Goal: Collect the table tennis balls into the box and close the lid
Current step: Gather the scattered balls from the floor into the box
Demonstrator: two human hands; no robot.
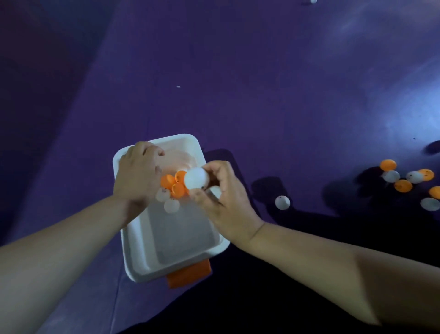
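A white box (133,259) sits open on the purple floor, with several orange balls (177,188) and white balls (171,205) in its far half. My right hand (226,202) is above the box's right rim and pinches a white ball (196,178) in its fingertips; a second white ball (215,191) shows in its palm. My left hand (138,174) hovers over the box's far left part, fingers loosely curled, holding nothing I can see. An orange lid (190,274) pokes out from under the box's near edge.
A lone white ball (282,202) lies on the floor right of the box. Further right lies a cluster of several orange and white balls (409,181). One more white ball (313,1) is at the top edge. Dark shadows cover the near floor.
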